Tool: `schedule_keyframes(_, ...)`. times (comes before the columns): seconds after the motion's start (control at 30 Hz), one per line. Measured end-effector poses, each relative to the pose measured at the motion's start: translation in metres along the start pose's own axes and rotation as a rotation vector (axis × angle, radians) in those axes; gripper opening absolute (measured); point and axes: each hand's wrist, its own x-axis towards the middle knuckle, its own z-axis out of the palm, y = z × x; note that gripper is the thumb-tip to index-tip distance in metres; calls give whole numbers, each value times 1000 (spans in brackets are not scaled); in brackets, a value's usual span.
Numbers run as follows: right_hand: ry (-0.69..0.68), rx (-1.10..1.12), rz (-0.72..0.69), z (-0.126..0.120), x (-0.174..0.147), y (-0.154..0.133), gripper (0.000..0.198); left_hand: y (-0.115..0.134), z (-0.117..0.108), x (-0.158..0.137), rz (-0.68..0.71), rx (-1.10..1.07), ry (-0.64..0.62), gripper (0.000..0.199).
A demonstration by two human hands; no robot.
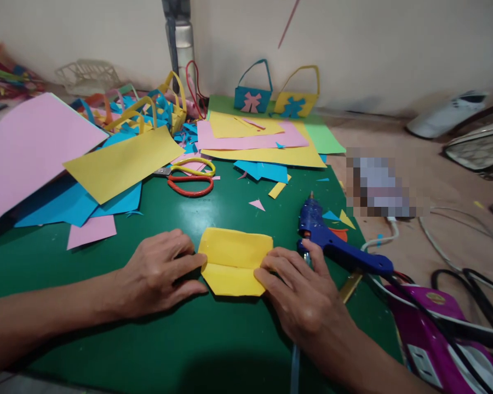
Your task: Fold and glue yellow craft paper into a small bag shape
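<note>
A folded yellow paper (236,249) lies on the green tabletop in front of me, with a crease across it and cut lower corners. At its left edge, my left hand (160,273) holds it with the index fingertip on the paper and the thumb just below. The fingers of my right hand (302,287) are bent onto its right edge. Just beyond the right hand rests a blue glue gun (324,235), its nozzle pointing away. Scissors (193,178) with one yellow and one red handle lie behind the left hand.
Pink sheets (41,142), yellow sheets (125,164) and blue scraps cover the back left, near several small paper baskets. A blue paper bag (252,98) and a yellow paper bag (298,103) stand by the wall. Cables and a purple power strip (427,306) lie right.
</note>
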Motion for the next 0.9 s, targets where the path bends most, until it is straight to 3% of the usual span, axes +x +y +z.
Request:
schedule_keyframes(0.3,8,4,7,-2,0,-1,23,1,5,0,10,47,-15,14)
schedule_keyframes(0.53,-22,24,150,-7,1,-3,16,7,7,3,34,62,31,5)
schedule_keyframes(0.73,-19,29,189,-8,2,-3,19,7,11,7,15,69,72,12)
schedule_keyframes(0.9,-22,53,228,-7,5,-3,17,7,13,8,-83,37,45,14)
